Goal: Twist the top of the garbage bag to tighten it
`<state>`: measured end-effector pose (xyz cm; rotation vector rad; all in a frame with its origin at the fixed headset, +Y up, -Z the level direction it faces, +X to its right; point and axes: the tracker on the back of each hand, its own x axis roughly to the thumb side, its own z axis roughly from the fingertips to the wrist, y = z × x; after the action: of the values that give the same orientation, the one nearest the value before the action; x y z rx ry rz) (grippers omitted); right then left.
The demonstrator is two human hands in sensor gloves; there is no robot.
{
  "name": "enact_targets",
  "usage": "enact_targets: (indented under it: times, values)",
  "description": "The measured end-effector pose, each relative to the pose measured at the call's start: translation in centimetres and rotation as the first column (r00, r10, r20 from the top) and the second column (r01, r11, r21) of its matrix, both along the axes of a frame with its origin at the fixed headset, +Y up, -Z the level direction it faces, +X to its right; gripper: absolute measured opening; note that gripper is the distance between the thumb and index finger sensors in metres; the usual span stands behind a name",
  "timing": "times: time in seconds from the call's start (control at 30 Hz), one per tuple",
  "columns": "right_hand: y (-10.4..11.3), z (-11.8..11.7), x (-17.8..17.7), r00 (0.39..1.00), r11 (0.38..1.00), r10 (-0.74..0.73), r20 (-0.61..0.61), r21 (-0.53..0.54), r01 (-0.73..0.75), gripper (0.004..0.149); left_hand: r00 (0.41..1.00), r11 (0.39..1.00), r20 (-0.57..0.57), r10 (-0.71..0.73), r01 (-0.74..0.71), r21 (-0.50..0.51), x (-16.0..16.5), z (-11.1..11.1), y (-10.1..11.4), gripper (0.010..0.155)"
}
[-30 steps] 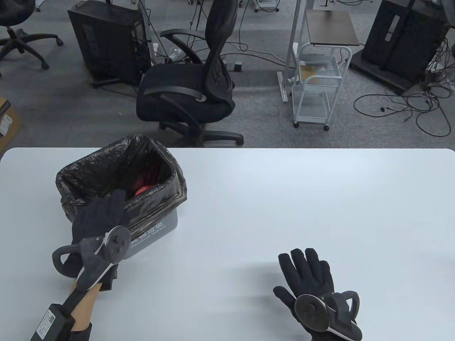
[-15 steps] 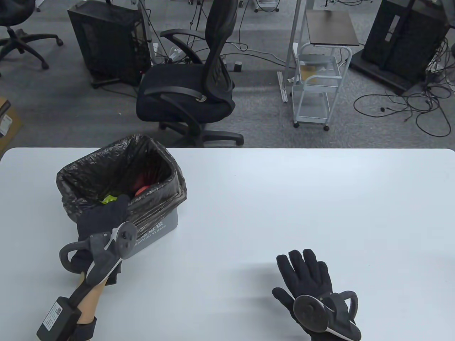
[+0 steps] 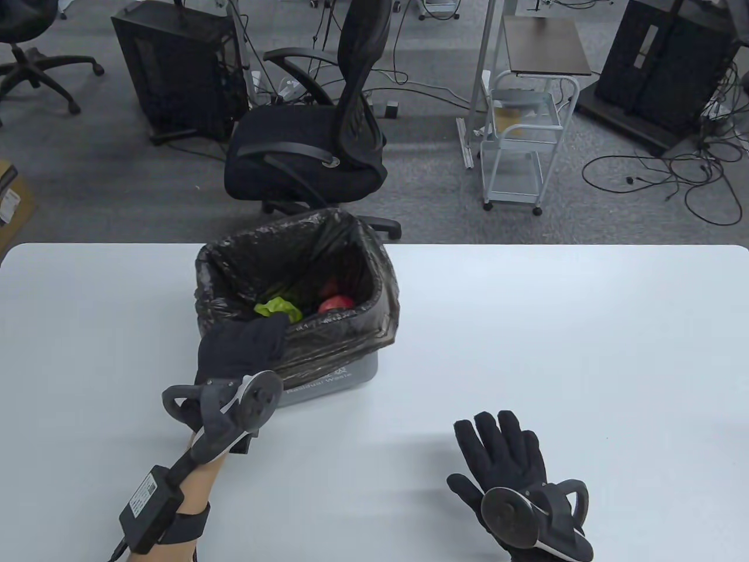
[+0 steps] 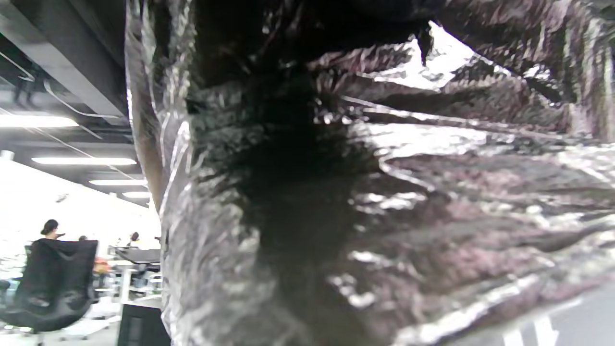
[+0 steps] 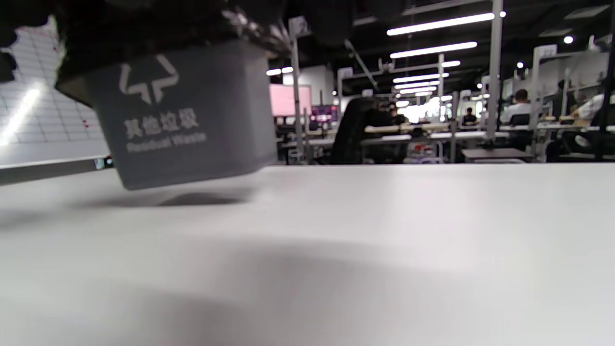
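My left hand [image 3: 237, 354] grips the near rim of the crinkly black plastic garbage bag [image 3: 292, 275] lining the grey bin [image 3: 327, 383]. Right hand [image 3: 503, 462] flat, fingers spread, on white surface [image 3: 556, 328]. Black mesh office chair [image 3: 316, 134] beyond, grey carpet, cables.

crinkled black garbage bag [image 4: 384, 202] fills the view, office chair [image 4: 50, 283] lower left.

Garbage bag [image 3: 292, 263] glossy black, crinkled, silver-grey glare in left wrist view. Bin [image 3: 327, 383] under it mid grey, white arrow symbol and white lettering on the front. Inside the bag: lime-green scrap [image 3: 278, 307], red item [image 3: 335, 303] right of it. Desk [image 3: 526, 328] plain white. Both gloves black: left hand [image 3: 240, 351], right hand [image 3: 503, 453]. Trackers dark grey. Chair [image 3: 316, 134] behind bin black.
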<state>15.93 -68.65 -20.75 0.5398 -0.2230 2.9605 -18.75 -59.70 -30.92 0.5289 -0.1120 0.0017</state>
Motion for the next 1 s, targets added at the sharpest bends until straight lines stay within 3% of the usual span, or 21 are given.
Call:
enact_targets:
  times: [0.4, 0.53, 1.0]
  values:
    - [0.0, 0.0, -0.1, 1.0, 1.0, 0.007, -0.007, -0.003, -0.007, 0.074, 0.992, 0.999, 0.113, -0.052, 0.053, -0.005, 5.6, -1.0, -1.3, 0.048]
    - [0.0, 0.1, -0.2, 1.0, 1.0, 0.007, -0.013, 0.001, -0.007, 0.074, 0.99, 0.999, 0.136, -0.045, 0.048, -0.017, 6.1, -1.1, -2.1, 0.048]
    - [-0.2, 0.0, -0.4, 1.0, 0.999, 0.026, -0.017, -0.022, -0.027, 0.074, 0.983, 0.994, 0.181, -0.033, 0.051, -0.098, 6.2, -1.2, -1.5, 0.048]
